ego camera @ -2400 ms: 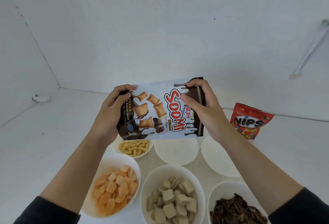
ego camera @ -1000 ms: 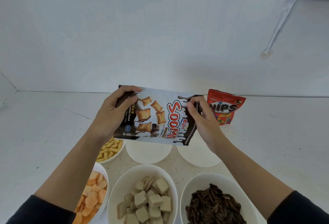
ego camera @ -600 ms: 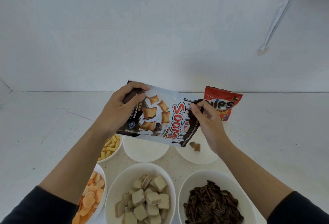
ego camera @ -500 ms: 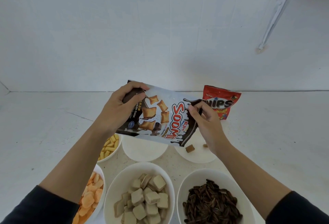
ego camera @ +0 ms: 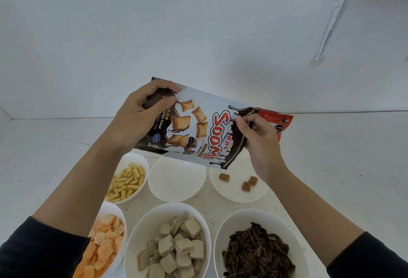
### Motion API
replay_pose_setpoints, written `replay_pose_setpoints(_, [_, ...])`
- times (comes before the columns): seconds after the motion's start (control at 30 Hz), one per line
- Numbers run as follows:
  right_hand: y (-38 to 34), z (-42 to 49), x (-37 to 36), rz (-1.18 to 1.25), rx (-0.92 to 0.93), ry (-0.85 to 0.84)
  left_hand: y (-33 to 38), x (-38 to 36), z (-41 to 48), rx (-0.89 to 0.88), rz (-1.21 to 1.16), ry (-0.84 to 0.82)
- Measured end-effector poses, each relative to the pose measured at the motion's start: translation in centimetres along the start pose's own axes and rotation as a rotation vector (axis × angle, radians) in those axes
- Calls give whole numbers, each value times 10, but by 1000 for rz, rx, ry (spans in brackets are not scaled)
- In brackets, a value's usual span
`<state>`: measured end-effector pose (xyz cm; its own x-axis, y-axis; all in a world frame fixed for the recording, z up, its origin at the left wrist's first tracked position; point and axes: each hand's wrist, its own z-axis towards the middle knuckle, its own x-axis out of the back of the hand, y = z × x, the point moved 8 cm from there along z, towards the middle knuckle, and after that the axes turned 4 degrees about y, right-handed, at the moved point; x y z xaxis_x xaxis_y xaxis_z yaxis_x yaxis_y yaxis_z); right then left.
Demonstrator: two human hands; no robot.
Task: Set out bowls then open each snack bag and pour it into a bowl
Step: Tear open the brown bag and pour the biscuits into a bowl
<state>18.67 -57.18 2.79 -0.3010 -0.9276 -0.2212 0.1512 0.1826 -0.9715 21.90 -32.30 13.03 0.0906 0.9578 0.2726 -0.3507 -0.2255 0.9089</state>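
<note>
I hold a white and brown Soomi snack bag sideways above the back row of bowls, its open end tilted down to the right. My left hand grips the bag's bottom end. My right hand pinches the open end. Under that end stands a white bowl with three brown snack pieces in it. Left of it is an empty white bowl. A red Nips bag stands behind, mostly hidden by my right hand and the Soomi bag.
Four more white bowls hold snacks: yellow sticks, orange pieces, pale square biscuits and dark seeds. All stand on a white table against a white wall.
I tipped the bag's open end further down to the right. Brown pieces fell out of it, and three now lie in the back right bowl.
</note>
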Motion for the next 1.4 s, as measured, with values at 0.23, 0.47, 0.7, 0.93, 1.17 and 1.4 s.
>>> replay_pose_setpoints(0.23, [7,-2,8,31,-51,15,-2,-12,-2,25,-10,-41])
replay_pose_setpoints(0.47, [28,-9,14,-29,-109,-8,-11,-22,-8,54,7,-57])
replay_pose_setpoints(0.7, [28,-6,20,-135,-77,5,-1,-28,-7,-26,137,-71])
replay_pose_setpoints(0.93, [2,4,26,-66,33,7,11,-25,-2,-63,154,-62])
replay_pose_setpoints(1.17, [20,0,33,-132,31,-10,-3,-31,-10,-28,142,-69])
replay_pose_setpoints(1.4, [13,-3,34,-142,29,11,-2,-34,-13,-14,133,-60])
